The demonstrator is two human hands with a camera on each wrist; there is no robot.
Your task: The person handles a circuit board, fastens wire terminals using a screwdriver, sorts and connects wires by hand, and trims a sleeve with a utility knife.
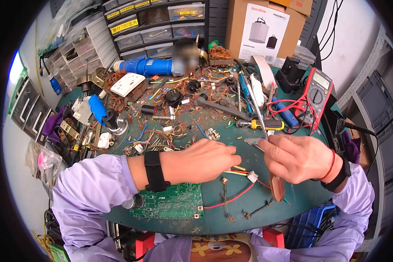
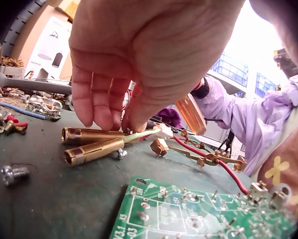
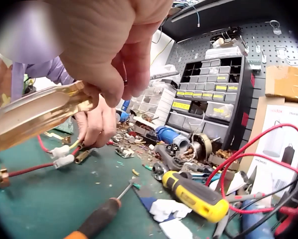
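Observation:
My right hand (image 1: 292,158) grips a screwdriver with a clear amber handle (image 1: 277,187). Its handle hangs below the palm and its shaft (image 1: 258,107) points up and away over the bench. My left hand (image 1: 205,160) is lowered over the bench, thumb and fingertips together at the wire end of a brass tubular pin (image 2: 86,135). A second brass pin (image 2: 91,153) lies beside it, joined to a yellow-green wire (image 2: 141,134). White connectors (image 1: 252,176) sit on the wires near my fingers. The green circuit board (image 1: 168,203) lies below my left wrist, with a red wire (image 1: 231,201) leading from it.
A yellow-black screwdriver (image 1: 262,125), a wrench (image 1: 220,108) and a red multimeter (image 1: 318,94) with red leads lie beyond my hands. An orange-black screwdriver (image 3: 101,216) lies near my right hand. Loose screws, wire scraps and a blue plug (image 1: 148,67) crowd the back.

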